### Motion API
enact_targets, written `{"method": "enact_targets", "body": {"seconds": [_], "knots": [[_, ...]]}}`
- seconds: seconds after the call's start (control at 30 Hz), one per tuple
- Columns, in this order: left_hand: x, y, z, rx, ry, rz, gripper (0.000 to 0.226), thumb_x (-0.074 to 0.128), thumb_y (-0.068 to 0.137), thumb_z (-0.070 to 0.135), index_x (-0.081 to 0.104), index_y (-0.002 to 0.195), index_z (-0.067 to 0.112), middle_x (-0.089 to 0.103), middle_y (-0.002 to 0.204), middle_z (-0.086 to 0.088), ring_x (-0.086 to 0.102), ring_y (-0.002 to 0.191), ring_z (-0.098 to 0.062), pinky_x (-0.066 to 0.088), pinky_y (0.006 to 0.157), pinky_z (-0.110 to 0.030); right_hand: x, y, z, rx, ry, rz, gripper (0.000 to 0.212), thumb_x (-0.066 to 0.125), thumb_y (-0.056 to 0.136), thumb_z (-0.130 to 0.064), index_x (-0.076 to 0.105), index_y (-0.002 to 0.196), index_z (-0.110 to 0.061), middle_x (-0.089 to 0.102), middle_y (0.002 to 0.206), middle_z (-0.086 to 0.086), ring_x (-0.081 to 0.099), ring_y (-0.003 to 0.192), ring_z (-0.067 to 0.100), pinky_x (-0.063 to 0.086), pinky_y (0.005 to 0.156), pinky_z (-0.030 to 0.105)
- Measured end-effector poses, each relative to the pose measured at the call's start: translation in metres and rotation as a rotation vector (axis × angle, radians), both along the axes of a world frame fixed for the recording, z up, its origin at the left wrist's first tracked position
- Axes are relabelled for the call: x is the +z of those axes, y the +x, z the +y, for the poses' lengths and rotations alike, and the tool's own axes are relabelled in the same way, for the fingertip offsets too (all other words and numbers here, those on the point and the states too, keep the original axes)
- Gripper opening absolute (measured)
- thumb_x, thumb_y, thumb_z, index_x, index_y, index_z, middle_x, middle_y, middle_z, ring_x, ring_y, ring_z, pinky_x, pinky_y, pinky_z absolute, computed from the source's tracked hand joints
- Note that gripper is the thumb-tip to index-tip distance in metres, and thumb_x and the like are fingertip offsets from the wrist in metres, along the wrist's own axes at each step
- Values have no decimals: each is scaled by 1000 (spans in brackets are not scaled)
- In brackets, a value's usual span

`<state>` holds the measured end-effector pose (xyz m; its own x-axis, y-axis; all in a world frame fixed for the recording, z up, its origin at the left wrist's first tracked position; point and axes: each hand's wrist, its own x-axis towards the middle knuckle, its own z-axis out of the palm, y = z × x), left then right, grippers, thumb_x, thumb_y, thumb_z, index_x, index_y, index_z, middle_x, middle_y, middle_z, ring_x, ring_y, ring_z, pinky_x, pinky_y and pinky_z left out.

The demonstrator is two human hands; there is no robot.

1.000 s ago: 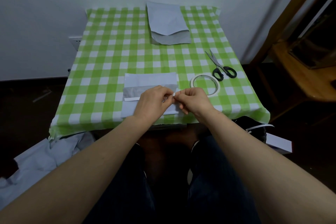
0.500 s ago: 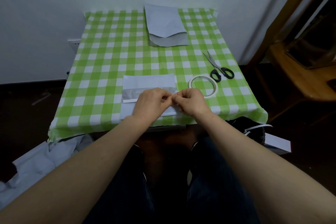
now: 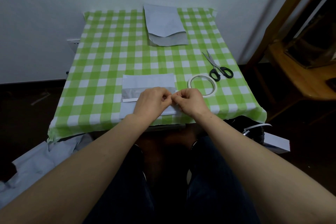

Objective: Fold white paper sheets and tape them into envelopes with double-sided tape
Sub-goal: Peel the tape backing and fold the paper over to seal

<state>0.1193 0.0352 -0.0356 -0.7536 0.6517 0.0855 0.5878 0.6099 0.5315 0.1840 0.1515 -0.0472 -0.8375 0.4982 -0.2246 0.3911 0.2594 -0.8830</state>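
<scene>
Folded sheet [image 3: 148, 82] lies flat at the near edge of the table [image 3: 101, 60], white tape strip [image 3: 130, 99] stuck across it; left hand [image 3: 151, 102] and right hand [image 3: 190, 101] both curled, fingertips meeting over the strip's right end, apparently pinching it, though that's too small to confirm. Paper's thin, light, creases easily and would likely slide on the table, so pin it flat. Strip's flimsy and sticky: take it at the very end with nails, peel low.
</scene>
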Motion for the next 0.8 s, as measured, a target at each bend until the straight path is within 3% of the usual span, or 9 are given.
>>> {"method": "enact_targets", "body": {"seconds": [0.1,0.3,0.47,0.6,0.8], "knots": [[-2,-1,-4,-47,19,-26,18,60,88,22,74,97,16,73,92,-3,65,87,-19,49,78,-32,-2,1,2,11,-17,-2,32,59,88,-7,61,58,-18,57,56,1,44,48,11,38,53,28],[-2,-1,-4,-57,2,-7,19,59,89,23,74,98,17,73,94,-3,65,90,-21,48,80,-35,-4,0,2,21,-57,17,33,59,88,-4,62,58,-18,55,50,-2,44,47,14,37,49,24],[-2,0,-3,-41,20,5,18,59,87,21,74,94,14,72,91,-4,64,86,-21,48,77,-33,-7,-3,2,11,-29,30,34,60,87,-5,59,56,-20,54,50,-5,44,49,11,39,56,28],[-3,-2,-5,-40,41,-17,17,60,87,21,74,94,13,72,90,-4,64,85,-20,48,77,-32,-6,-2,1,16,-34,32,36,61,87,-5,60,55,-21,53,47,-8,41,42,4,36,50,23],[-3,-1,-8,-74,47,-29,20,61,88,21,74,102,14,73,97,-4,66,89,-19,48,79,-29,-5,1,1,16,-99,17,27,62,87,-5,65,63,-15,61,68,14,43,52,16,35,51,27]]}}
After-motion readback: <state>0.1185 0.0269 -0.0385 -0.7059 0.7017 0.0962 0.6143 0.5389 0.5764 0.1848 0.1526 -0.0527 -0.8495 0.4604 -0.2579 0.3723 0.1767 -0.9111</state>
